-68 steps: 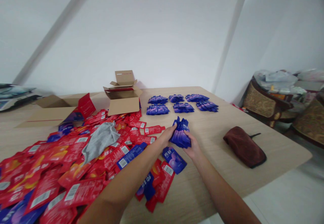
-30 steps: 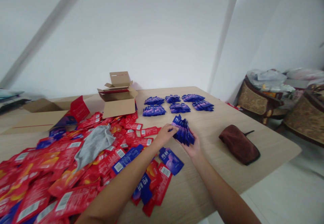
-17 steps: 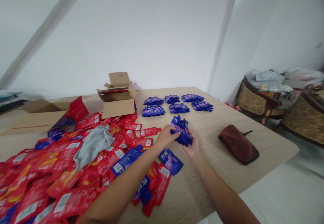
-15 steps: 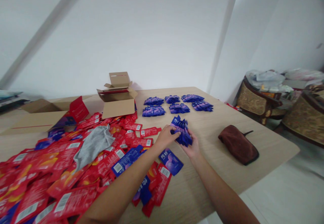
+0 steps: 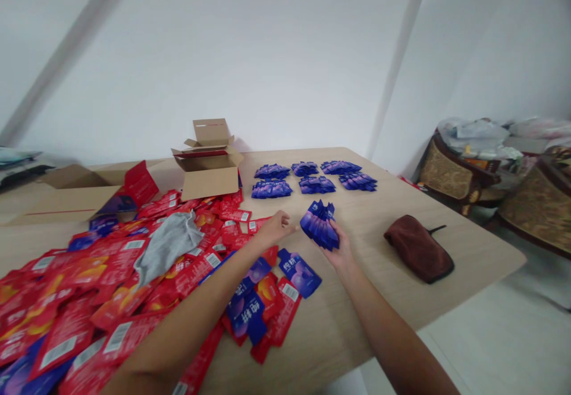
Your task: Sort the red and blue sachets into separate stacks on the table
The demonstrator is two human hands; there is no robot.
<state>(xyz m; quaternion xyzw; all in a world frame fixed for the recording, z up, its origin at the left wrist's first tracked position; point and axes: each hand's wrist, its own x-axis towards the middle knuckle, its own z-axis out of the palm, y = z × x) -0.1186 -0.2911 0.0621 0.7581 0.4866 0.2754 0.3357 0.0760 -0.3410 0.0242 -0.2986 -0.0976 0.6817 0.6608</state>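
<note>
My right hand (image 5: 338,249) grips a fanned bundle of blue-purple pouches (image 5: 320,228) above the table. To the left of the bundle is my left hand (image 5: 277,228), apart from it, with loosely curled fingers and nothing in them. A single blue pouch (image 5: 298,273) lies flat on the table below the two hands. Under and around my left forearm spreads a heap of red pouches (image 5: 118,264) with some blue ones mixed in. Beyond the hands, several fanned stacks of blue pouches (image 5: 316,185) lie in two rows.
Open cardboard boxes (image 5: 209,182) stand at the back left of the wooden table (image 5: 357,300). A grey cloth (image 5: 169,246) lies on the red heap. A brown fabric pouch (image 5: 419,249) rests to the right. Chairs (image 5: 452,166) with plastic bags stand past the table's right edge.
My left hand has let go of the bundle and moved left. The right hand keeps the pouches, now more evenly fanned. The view has shifted slightly.
</note>
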